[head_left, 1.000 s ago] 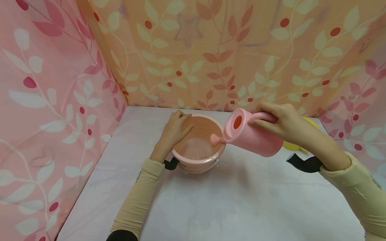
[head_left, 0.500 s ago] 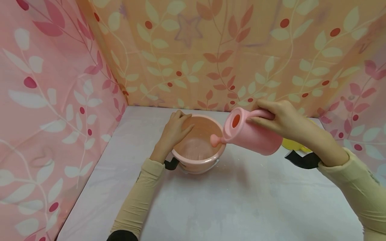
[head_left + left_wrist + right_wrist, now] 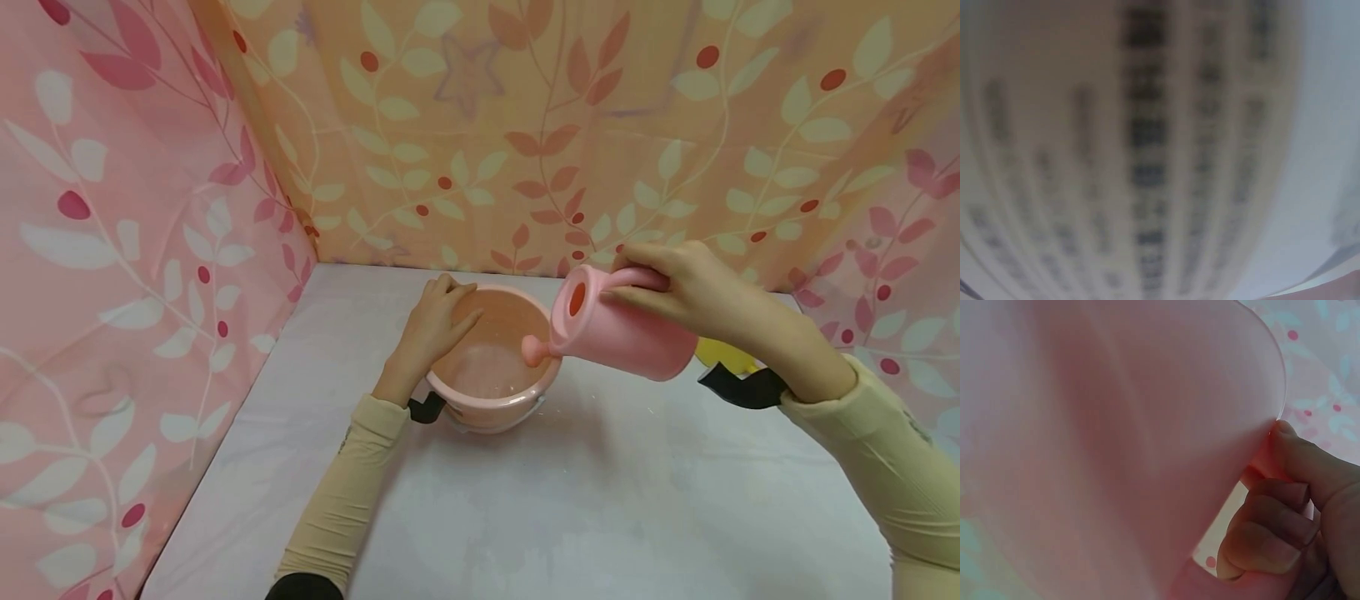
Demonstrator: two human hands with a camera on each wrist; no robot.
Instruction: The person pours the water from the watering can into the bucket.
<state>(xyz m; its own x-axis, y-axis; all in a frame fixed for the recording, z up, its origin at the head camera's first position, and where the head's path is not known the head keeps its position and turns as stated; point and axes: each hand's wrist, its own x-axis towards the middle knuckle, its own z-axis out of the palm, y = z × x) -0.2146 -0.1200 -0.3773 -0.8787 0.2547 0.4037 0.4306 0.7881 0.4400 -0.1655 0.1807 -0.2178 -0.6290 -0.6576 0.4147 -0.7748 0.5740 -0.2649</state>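
A pink bucket (image 3: 491,412) stands on the white table, with a little water visible inside. My left hand (image 3: 433,323) grips its left rim, the thumb reaching over the inside. In my right hand (image 3: 690,283) is a pink toy watering can (image 3: 630,337), held by its handle and tilted to the left. Its round spout head (image 3: 534,350) is over the bucket's right rim, pointing inward. The right wrist view shows curled fingers (image 3: 1266,528) through the handle, close to the can's body (image 3: 1116,444). A blurred printed label (image 3: 1147,144) fills the left wrist view.
Behind my right wrist lies a yellow object (image 3: 723,357), partly hidden. Small water drops dot the white table (image 3: 600,500) right of the bucket. Patterned cloth walls (image 3: 480,167) rise at the back and both sides.
My right hand has shifted a little left and up with the watering can, which leans slightly more. The left hand and bucket have stayed put.
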